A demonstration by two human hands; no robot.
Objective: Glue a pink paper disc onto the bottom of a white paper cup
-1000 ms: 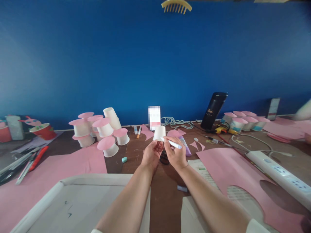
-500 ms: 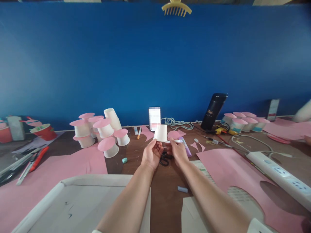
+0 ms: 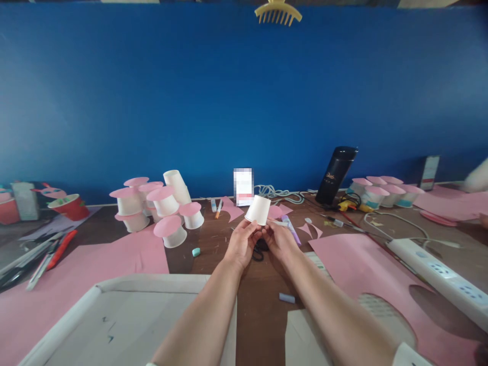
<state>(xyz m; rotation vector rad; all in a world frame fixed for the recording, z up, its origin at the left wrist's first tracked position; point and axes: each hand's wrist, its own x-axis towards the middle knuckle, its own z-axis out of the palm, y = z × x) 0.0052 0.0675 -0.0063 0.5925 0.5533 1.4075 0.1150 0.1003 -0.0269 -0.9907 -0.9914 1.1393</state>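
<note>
A plain white paper cup (image 3: 259,209) is held bottom up and tilted over the table. My left hand (image 3: 242,243) pinches its rim from the left. Close beside the cup's right side, my right hand (image 3: 280,241) has its fingers closed, with a white marker-like stick (image 3: 281,223) in them, partly hidden. A pink paper disc (image 3: 275,211) lies just behind the cup. Black-handled scissors (image 3: 258,252) lie beneath my hands, mostly covered. To the right of my right hand is a purple tube (image 3: 292,231).
Upturned cups topped with pink discs (image 3: 168,227) stand at left, others (image 3: 375,191) at right. A phone (image 3: 244,187) leans at the back near a black bottle (image 3: 335,175). Pink sheets (image 3: 354,259), a power strip (image 3: 438,277) and a white tray-like board (image 3: 152,315) surround my arms.
The cup has tilted and shifted slightly right. My right hand has come in closer to the cup and my left hand, and the white stick now shows less.
</note>
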